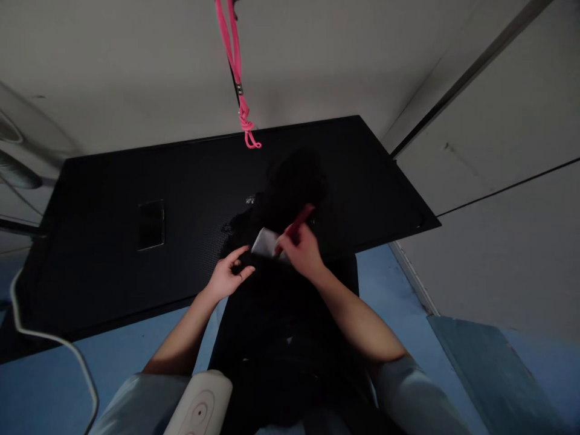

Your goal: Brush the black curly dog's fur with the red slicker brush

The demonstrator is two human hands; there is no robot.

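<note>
Fingers (238,253) over black table (104,181), blue floor (385,284)

The bare right hand (302,251) is gripping a dark red, stick-shaped tool (301,220) at a small, pale, flat piece (264,243); the bare left hand (226,277) is holding its thumb and forefinger apart just beside it; a knotted bright-pink cord (243,109) is hanging near the long black table (99,181).

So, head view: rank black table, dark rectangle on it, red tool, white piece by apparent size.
1. Black table
2. Dark rectangle
3. Red tool, white piece: too alike to rank, both partly hidden.
</note>
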